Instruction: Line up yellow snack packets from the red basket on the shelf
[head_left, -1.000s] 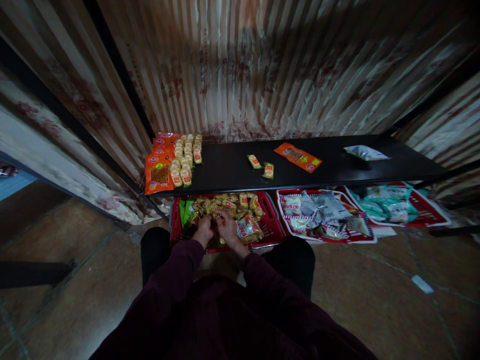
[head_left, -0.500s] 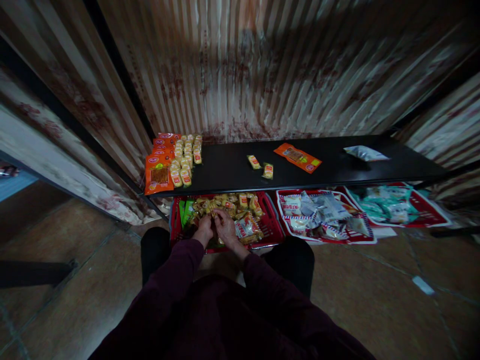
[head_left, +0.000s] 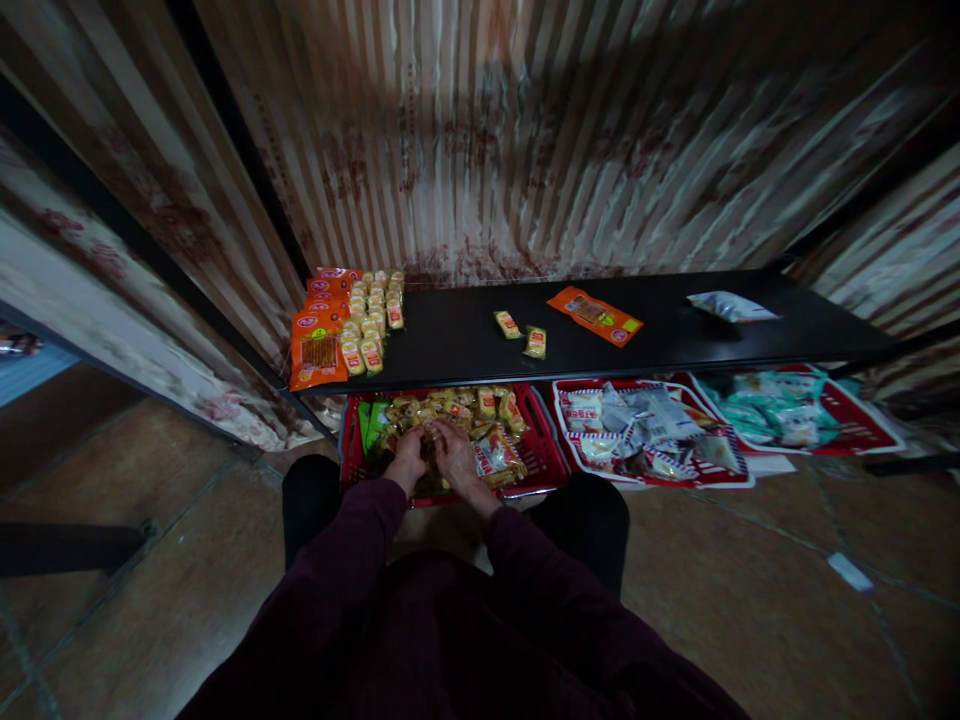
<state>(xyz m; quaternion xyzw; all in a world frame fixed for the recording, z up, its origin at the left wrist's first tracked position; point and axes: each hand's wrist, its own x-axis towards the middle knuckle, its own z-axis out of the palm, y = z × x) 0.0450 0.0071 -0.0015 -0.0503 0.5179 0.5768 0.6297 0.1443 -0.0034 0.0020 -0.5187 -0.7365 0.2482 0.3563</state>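
Note:
Both hands are inside a red basket (head_left: 551, 462) of small yellow-wrapped snacks (head_left: 457, 402), below the shelf's front edge. My left hand (head_left: 407, 458) has its fingers curled inward. Beside it, my right hand (head_left: 454, 456) bends its fingers down so that the fingertips of both hands nearly meet. They close on small yellow-wrapped snacks, partly hidden under the fingers. Just right of my right hand lies a larger red-and-white packet (head_left: 495, 452). A green packet (head_left: 373, 424) is at the basket's left end.
On the black shelf (head_left: 450, 345), orange packets (head_left: 319, 350) and rows of yellow snacks (head_left: 371, 355) stand at left. Two loose snacks, an orange packet (head_left: 596, 315) and a silvery packet (head_left: 729, 306) lie further right. More red baskets (head_left: 750, 480) of packets sit below.
The fingers of both hands have dipped slightly lower among the snacks, and the right-hand fingers curl down more. The shelf items stay as they were.

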